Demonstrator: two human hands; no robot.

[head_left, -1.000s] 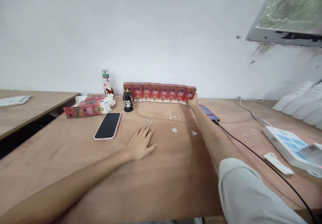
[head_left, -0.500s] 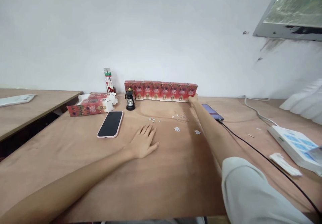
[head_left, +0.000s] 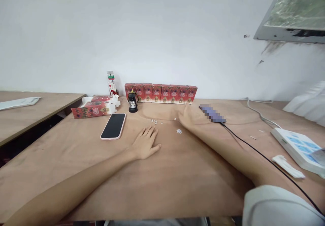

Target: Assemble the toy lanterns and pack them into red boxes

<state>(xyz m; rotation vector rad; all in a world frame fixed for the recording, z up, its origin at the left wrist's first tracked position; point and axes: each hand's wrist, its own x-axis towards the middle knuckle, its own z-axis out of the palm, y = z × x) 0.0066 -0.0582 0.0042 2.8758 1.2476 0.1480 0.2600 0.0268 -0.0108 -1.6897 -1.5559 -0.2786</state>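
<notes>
My left hand (head_left: 146,142) lies flat on the table, fingers spread, holding nothing. Up and left of it rests a phone with a pink edge (head_left: 113,126). My right hand (head_left: 186,118) hovers over the table, blurred, its fingers loosely apart and nothing visible in them. Behind it, a row of red printed boxes (head_left: 165,94) stands upright against the wall, not touched by the hand. A small black lantern (head_left: 132,101) stands before the row's left end. Small white round pieces (head_left: 154,121) and a white scrap (head_left: 179,131) lie between my hands.
An opened red carton (head_left: 92,110) lies at the left, with a clear bottle (head_left: 111,83) behind it. Right of my right hand is a second phone (head_left: 212,114) on a black cable (head_left: 254,144). Farther right sits a white box (head_left: 296,146) beside a crumpled white strip (head_left: 288,166).
My right hand has left the rightmost red box and come back toward me and leftward, over the small white pieces. The box stays in the row. My left hand has not moved.
</notes>
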